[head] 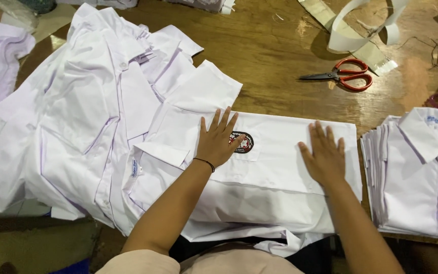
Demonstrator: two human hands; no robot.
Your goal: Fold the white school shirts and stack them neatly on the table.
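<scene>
Shirt (280, 152) under both my palms, white, laid flat across the wooden table (275, 56) right in front of me. My left hand (218, 142) is spread wide, fingers fanned, pressing down on the cloth, and its fingertips touch the dark round badge (243, 142) sewn on the chest pocket. A thin black band (205, 163) sits on that wrist. My right hand (324, 157) lies flat too, fingers close together and pointing away from me, pushing down on the far end of the same shirt. Neither hand grips anything; both are open and pressed on the fabric.

Out past my left hand, a loose heap of white shirts (92, 111) sprawls over the table, collars and sleeves every which way, and one of them overlaps the edge of the shirt I'm holding down. Just beyond my right hand, a neat stack of folded shirts (422, 177) sits with collars up, close to the shirt's edge. Ahead of my right hand, well apart, red-handled scissors (343, 76) rest on the bare wood, and further off lie curls of white strip (361, 30).
</scene>
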